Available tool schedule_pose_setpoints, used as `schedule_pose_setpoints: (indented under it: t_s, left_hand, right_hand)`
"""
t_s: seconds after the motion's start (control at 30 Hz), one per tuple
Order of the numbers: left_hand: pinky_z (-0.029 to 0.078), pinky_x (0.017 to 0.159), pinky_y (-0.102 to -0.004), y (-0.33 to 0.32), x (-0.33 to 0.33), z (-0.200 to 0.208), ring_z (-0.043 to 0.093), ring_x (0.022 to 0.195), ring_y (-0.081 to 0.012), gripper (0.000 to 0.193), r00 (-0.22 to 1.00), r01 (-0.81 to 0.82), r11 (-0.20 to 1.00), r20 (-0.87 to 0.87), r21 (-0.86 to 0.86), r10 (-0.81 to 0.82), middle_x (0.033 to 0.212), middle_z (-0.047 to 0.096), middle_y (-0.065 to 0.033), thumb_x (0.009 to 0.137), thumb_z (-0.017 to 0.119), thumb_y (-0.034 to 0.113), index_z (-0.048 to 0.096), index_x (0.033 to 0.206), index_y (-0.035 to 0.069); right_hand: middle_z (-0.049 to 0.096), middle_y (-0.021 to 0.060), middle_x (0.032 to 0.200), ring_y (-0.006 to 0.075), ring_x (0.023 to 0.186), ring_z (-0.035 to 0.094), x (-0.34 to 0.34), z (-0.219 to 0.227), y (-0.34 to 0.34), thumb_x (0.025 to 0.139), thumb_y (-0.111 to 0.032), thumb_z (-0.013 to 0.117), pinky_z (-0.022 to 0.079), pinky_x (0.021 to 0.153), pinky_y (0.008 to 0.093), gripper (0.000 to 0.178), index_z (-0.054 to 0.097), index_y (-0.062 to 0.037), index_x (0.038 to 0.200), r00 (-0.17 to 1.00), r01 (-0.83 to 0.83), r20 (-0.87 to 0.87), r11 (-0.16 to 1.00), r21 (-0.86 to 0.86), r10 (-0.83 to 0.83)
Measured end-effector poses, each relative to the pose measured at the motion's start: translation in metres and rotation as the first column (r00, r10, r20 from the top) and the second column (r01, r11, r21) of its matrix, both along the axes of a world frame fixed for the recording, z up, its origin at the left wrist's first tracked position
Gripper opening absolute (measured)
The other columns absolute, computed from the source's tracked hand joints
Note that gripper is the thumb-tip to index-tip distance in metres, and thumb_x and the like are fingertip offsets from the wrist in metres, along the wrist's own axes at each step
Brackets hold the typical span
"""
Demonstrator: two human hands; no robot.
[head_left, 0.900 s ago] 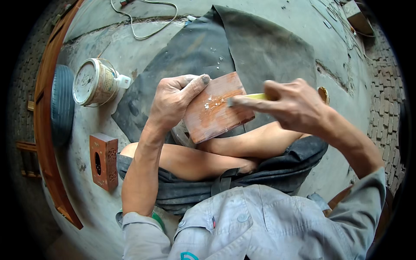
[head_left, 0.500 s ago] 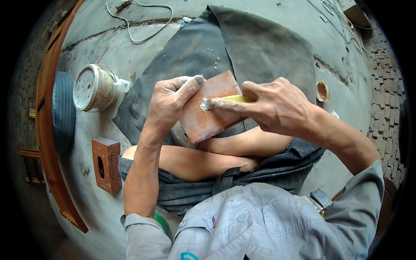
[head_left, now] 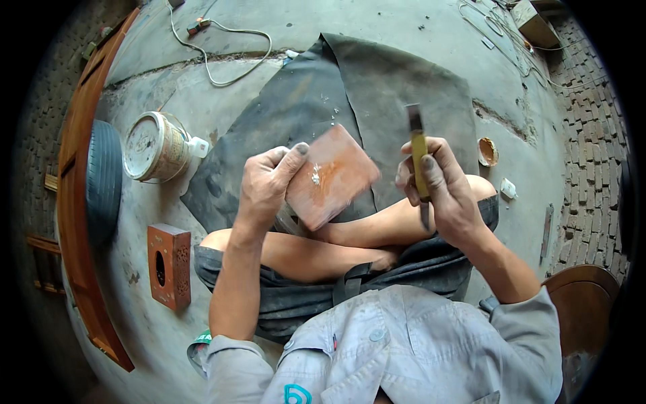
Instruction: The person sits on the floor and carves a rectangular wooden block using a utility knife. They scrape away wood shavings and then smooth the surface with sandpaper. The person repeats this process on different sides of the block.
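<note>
A: What fills the most space?
B: A grey floor, with a broad dark sheet spread over it. A person sits at its near edge, legs crossed.

A: Where is the board?
B: The reddish-brown board is held above the legs, one corner toward the lap. It looks stiff and fairly light; its smooth face may be slippery, so the edges seem the surest hold.

A: And the hands?
B: The left hand is closed on the board's left edge, thumb on top. The right hand curls around a scraper, apart from the board.

A: Describe the scraper.
B: Slim, slightly blurred, dark blade pointing away from the person. Probably light and rigid; best gripped by its yellow handle.

A: Anything smaller?
B: White flakes on the board, seemingly crumbly.
</note>
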State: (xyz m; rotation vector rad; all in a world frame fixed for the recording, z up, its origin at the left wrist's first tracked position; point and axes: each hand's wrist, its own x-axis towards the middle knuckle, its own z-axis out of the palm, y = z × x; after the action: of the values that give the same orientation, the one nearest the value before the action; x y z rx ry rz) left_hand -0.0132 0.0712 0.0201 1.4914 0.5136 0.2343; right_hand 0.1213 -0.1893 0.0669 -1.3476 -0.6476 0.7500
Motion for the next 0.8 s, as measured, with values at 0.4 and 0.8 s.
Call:
schedule_pose_setpoints:
  t_s: [0.4,0.8]
  left_hand:
    - [0.054,0.079,-0.0261,-0.049,0.008,0.001,0.062,0.087,-0.0084,0.035,0.957,-0.29,0.937,0.078,0.197,0.28,0.099,0.07,-0.0058,0.114,0.052,0.028,0.065,0.115,-0.005]
    - [0.059,0.078,-0.0323,-0.028,0.04,0.005,0.071,0.088,-0.0159,0.043,0.996,-0.072,0.979,0.032,-0.189,0.079,0.103,0.072,-0.0118,0.116,0.042,0.029,0.064,0.12,-0.007]
  right_hand:
    - [0.051,0.0122,0.083,0.0268,0.063,0.053,-0.042,-0.007,-0.003,0.099,-0.001,0.062,0.052,0.063,0.0407,0.067,0.046,-0.0156,0.162,0.594,0.204,0.786,0.914,-0.351,0.169]
    - [0.057,0.0122,0.078,0.0305,0.057,0.06,-0.064,-0.017,0.024,0.095,-0.01,0.067,0.053,0.055,0.0434,0.067,0.05,-0.0201,0.159,0.557,0.348,0.812,0.838,-0.42,0.176]
